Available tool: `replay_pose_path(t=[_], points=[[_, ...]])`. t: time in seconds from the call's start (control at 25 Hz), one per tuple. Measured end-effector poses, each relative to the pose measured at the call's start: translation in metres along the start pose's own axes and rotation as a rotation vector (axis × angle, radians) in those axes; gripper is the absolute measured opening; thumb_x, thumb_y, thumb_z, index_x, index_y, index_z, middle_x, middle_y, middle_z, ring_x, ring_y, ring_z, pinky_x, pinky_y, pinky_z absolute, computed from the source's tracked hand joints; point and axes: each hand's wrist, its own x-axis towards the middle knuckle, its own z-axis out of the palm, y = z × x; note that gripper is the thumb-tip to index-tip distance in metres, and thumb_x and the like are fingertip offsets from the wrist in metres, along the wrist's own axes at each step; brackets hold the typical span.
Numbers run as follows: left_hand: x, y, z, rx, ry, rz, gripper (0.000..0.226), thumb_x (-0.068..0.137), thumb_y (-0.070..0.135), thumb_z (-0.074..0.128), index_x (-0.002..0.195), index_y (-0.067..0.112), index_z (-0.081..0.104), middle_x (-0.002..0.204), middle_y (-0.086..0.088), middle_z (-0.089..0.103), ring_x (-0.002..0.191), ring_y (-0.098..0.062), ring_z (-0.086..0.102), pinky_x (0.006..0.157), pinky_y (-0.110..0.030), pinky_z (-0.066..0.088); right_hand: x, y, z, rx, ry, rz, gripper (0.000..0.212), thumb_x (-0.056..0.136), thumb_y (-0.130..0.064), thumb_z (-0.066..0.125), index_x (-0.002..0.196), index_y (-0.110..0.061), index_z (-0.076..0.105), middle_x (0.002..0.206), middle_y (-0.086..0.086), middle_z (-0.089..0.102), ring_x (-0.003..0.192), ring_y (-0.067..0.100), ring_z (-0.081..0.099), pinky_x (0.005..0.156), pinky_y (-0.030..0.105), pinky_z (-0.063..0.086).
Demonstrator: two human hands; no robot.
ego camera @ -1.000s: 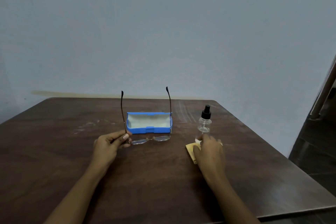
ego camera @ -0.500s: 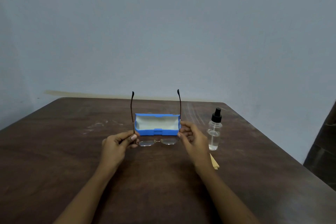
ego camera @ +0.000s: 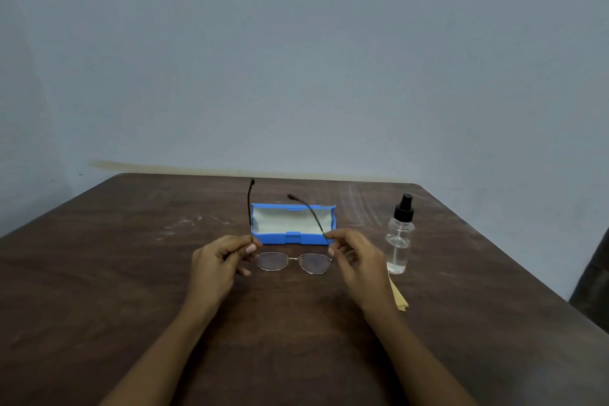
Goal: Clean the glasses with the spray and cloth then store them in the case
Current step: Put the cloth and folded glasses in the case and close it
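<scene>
both hands' (ego camera: 220, 260) (ego camera: 357, 255) grip on glasses (ego camera: 293, 262), open case (ego camera: 293, 224) behind

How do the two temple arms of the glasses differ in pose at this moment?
The left temple arm stands nearly upright, while the right temple arm leans inward across the open blue case. The left one's tip rises above the case's back edge; the right one's tip sits lower. The left hand pinches the left arm near its hinge, and the right hand the right arm. Both are thin and dark.
</scene>
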Motion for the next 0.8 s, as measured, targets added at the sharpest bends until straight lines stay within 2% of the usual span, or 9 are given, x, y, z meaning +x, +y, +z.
replay_pose_path(t=[0.12,0.24,0.28,0.36,0.48,0.6,0.8], points=[[0.0011,0.0005,0.0004,0.010,0.012,0.032,0.022,0.079,-0.010,0.059,0.090,0.005,0.071,0.077,-0.002,0.066,0.053,0.003,0.061,0.042,-0.011,0.047,-0.0009,-0.0002,0.0004,-0.058,-0.028,-0.049,0.024,0.082,0.003,0.060,0.100,-0.011,0.069,0.088,0.007,0.067,0.076,0.014,0.059,0.072,0.021,0.047],[0.0011,-0.0005,-0.0006,0.037,0.017,0.062,0.020,0.079,-0.007,0.060,0.090,0.004,0.072,0.076,0.001,0.066,0.058,0.007,0.061,0.048,-0.009,0.048,-0.0008,-0.0003,0.0010,-0.056,-0.037,-0.059,0.025,0.081,0.003,0.062,0.098,-0.013,0.072,0.086,0.011,0.068,0.080,0.023,0.061,0.074,0.034,0.048],[0.0010,-0.0009,-0.0013,0.054,0.015,0.076,0.019,0.079,-0.006,0.061,0.090,0.006,0.072,0.077,0.005,0.066,0.062,0.009,0.061,0.051,-0.010,0.049,-0.0009,-0.0002,0.0013,-0.069,-0.041,-0.066,0.026,0.081,0.003,0.062,0.098,-0.014,0.072,0.084,0.012,0.067,0.079,0.024,0.061,0.073,0.033,0.048],[0.0014,-0.0018,-0.0020,0.074,0.009,0.091,0.018,0.079,-0.004,0.062,0.088,0.007,0.073,0.077,0.009,0.066,0.066,0.012,0.060,0.054,-0.011,0.049,-0.0013,0.0004,0.0019,-0.121,-0.048,-0.100,0.029,0.081,0.005,0.061,0.098,-0.015,0.072,0.081,0.011,0.066,0.077,0.019,0.057,0.071,0.021,0.042],[0.0029,-0.0027,-0.0013,0.057,-0.003,0.079,0.021,0.079,-0.008,0.060,0.091,0.004,0.072,0.078,0.007,0.067,0.063,0.013,0.059,0.053,-0.007,0.046,-0.0014,0.0005,0.0009,-0.171,-0.067,-0.133,0.032,0.081,0.008,0.058,0.097,-0.016,0.073,0.081,0.009,0.065,0.078,0.011,0.050,0.069,0.006,0.032],[0.0036,-0.0023,-0.0006,-0.002,-0.011,0.041,0.021,0.077,-0.007,0.062,0.091,0.006,0.072,0.082,0.000,0.069,0.067,0.013,0.061,0.056,-0.001,0.042,-0.0018,0.0008,0.0005,-0.186,-0.088,-0.125,0.034,0.081,0.009,0.056,0.095,-0.016,0.073,0.084,0.010,0.065,0.082,0.013,0.050,0.069,0.005,0.032],[0.0035,-0.0002,0.0006,-0.168,0.024,-0.045,0.030,0.073,-0.005,0.066,0.099,0.010,0.067,0.084,0.004,0.068,0.062,0.012,0.061,0.049,-0.004,0.043,-0.0013,0.0005,-0.0001,-0.131,-0.085,-0.048,0.021,0.084,-0.001,0.059,0.093,-0.015,0.073,0.092,0.004,0.069,0.089,0.015,0.056,0.076,0.007,0.037]])
